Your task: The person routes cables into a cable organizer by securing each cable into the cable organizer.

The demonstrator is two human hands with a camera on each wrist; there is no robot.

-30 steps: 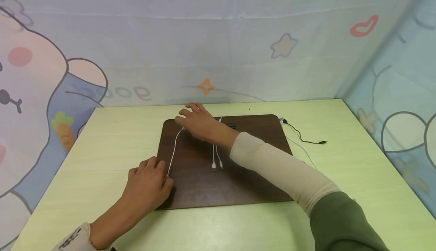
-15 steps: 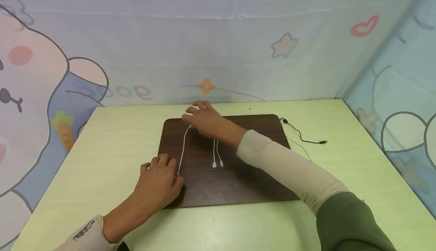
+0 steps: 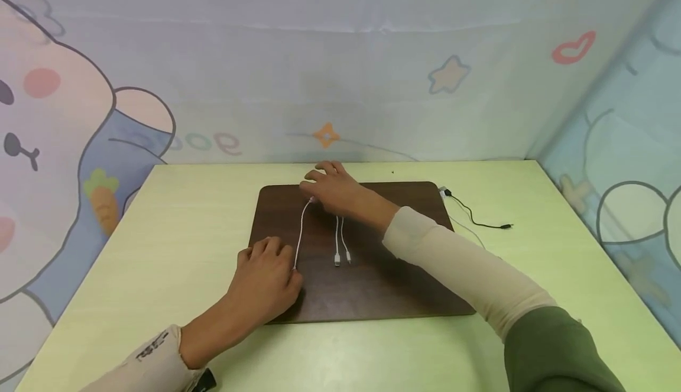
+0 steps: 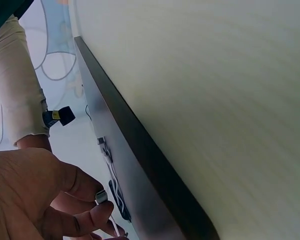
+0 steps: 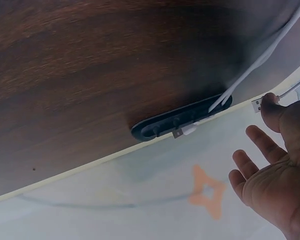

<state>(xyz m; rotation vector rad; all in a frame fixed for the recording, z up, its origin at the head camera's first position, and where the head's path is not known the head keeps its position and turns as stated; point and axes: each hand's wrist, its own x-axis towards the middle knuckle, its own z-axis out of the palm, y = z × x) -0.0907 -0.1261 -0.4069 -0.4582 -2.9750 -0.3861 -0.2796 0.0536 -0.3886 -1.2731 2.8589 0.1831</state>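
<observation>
A white USB cable (image 3: 301,235) runs nearly straight between my hands, over the left part of a dark brown board (image 3: 383,297). My left hand (image 3: 266,277) pinches its near end; the metal plug (image 4: 101,196) sticks out between thumb and finger in the left wrist view. At the far end, my right hand (image 3: 334,191) pinches the USB-A plug (image 5: 257,105), other fingers spread. Beside that hand a black cable clip holder (image 5: 160,124) sits along the board's far edge, with white cables (image 5: 260,60) in its slots. Their plugs (image 3: 337,259) lie mid-board.
A short black cable (image 3: 476,220) and a thin white cable (image 3: 468,229) lie on the pale table (image 3: 553,262), right of the board. A printed cloth backdrop (image 3: 372,84) stands behind the table's far edge. My right forearm (image 3: 457,262) crosses above the board.
Both hands have moved right over the board, carrying the white USB cable between them toward the cables at mid-board. Both plugs stay pinched.
</observation>
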